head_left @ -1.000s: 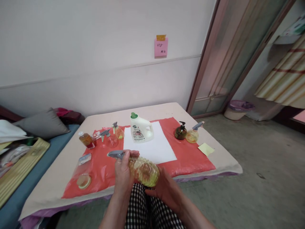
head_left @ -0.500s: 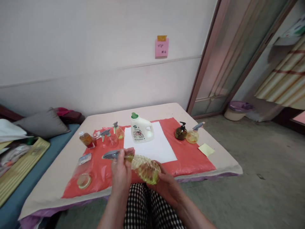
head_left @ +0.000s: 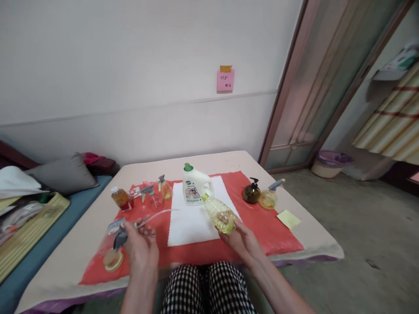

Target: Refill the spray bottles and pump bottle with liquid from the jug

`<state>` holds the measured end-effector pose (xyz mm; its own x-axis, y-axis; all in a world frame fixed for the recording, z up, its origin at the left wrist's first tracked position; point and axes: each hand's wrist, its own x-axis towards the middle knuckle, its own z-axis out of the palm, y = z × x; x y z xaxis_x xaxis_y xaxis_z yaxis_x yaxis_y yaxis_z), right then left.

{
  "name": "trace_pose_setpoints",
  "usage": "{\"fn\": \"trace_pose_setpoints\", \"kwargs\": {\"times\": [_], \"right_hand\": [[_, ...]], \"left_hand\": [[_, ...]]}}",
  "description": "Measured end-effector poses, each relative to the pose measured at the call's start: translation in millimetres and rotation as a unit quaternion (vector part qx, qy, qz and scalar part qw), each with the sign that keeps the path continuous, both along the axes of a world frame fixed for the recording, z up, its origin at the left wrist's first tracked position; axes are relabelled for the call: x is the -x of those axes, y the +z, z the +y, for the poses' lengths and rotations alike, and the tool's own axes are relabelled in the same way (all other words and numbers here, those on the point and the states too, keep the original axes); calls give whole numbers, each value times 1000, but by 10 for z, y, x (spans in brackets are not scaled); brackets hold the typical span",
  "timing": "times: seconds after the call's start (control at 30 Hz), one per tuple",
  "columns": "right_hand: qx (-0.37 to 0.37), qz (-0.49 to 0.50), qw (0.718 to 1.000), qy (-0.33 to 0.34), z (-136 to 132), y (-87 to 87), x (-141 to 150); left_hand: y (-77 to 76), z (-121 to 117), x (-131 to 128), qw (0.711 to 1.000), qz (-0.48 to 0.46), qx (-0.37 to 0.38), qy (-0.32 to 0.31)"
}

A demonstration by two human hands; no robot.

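Observation:
My left hand (head_left: 141, 247) grips a grey spray-trigger head (head_left: 119, 238); its clear dip tube (head_left: 156, 214) sticks out to the right over the red mat (head_left: 258, 229). My right hand (head_left: 240, 237) holds a ribbed clear bottle of yellow liquid (head_left: 219, 213) by its base, tilted with the open neck pointing away over the white sheet (head_left: 191, 220). Behind it stands a white detergent jug with a green cap (head_left: 193, 185).
On the mat's left are an amber bottle (head_left: 120, 198), two small spray bottles (head_left: 159, 193) and a plastic bag with a round lid (head_left: 113, 258). A dark pump bottle (head_left: 251, 192), a yellow spray bottle (head_left: 269, 197) and a yellow sticky note (head_left: 288, 218) sit at the right. Cushions lie left.
The trigger head has come off the ribbed bottle. My left hand carried it left with its tube out, while my right hand moved the bottle right and forward over the white sheet.

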<state>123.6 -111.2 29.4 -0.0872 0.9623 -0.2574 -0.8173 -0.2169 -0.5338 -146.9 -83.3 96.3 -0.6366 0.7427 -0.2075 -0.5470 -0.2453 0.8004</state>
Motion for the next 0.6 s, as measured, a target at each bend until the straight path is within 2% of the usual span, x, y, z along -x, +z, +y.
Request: {"fn": "trace_pose_setpoints", "kwargs": {"times": [0.17, 0.3, 0.47, 0.6], "right_hand": [[-50, -73, 996, -13, 648, 400, -105], [-74, -132, 988, -4, 1170, 699, -139], [-72, -244, 967, 0, 1679, 904, -170], [-69, -348, 935, 12, 1891, 1062, -160]], "left_hand": [[-159, -57, 44, 999, -33, -5, -27], [-207, -102, 90, 997, -70, 2, -24], [-244, -151, 172, 994, -105, 15, -20], [-329, -183, 233, 995, -99, 14, -27]]}}
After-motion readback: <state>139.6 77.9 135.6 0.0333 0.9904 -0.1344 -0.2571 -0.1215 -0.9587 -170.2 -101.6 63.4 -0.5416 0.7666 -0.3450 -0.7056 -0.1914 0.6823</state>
